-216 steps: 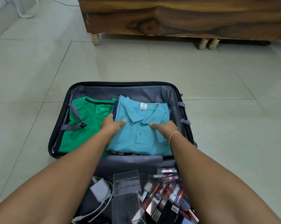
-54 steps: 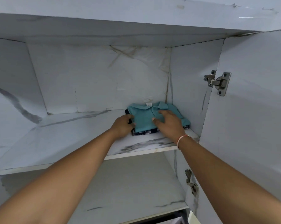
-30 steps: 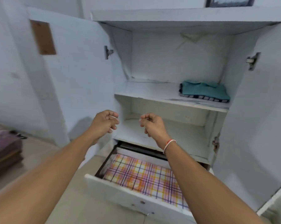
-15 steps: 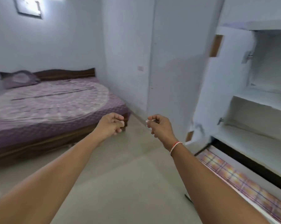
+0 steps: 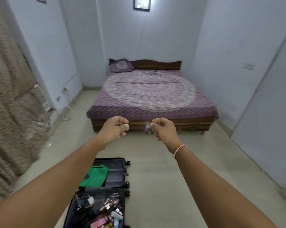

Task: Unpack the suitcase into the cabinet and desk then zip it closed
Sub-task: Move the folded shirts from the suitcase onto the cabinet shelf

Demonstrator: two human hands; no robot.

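Note:
The dark suitcase (image 5: 116, 174) lies open on the floor tiles at the bottom centre. A folded green shirt (image 5: 95, 176) sits in the left of its far half, and the grey lining beside it is bare. The near half holds several cosmetics (image 5: 108, 211), a white charger with cable (image 5: 90, 200) and a clear plastic case. My left hand (image 5: 116, 127) and my right hand (image 5: 163, 129) are held out in front of me above the suitcase, fingers loosely curled, holding nothing. The shelves of the cabinet are out of view.
A bed with a purple cover (image 5: 152, 96) stands against the far wall, its wooden frame just beyond my hands. A beige curtain (image 5: 10, 104) hangs along the left. A white door panel (image 5: 270, 112) fills the right side. Bare floor tiles surround the suitcase.
The teal shirt stack was lifted from the suitcase and set on the cabinet shelf. Both hands let go, and my view has swung left from the cabinet to the bed and suitcase.

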